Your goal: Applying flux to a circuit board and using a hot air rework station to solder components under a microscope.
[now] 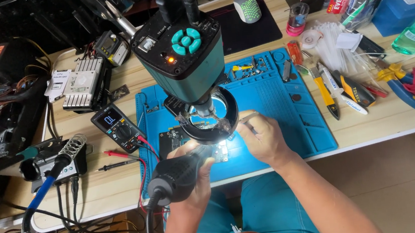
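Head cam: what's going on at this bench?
A person works under a bench microscope on a blue mat. The left hand grips a black hot-air handle aimed at a circuit board lit by the ring light. The right hand holds tweezers beside it. A multimeter lies at the left.

We are at an electronics repair workshop. A pale wooden desk (368, 125) carries a blue silicone soldering mat (289, 108), and a teal-bodied microscope camera with a ring light (183, 52) stands over it. Beside it we see a black digital multimeter with red probes (116, 126), a blue-handled soldering iron in a coiled stand (51, 174), bare circuit boards (80, 83), and pliers and screwdrivers (399, 86).
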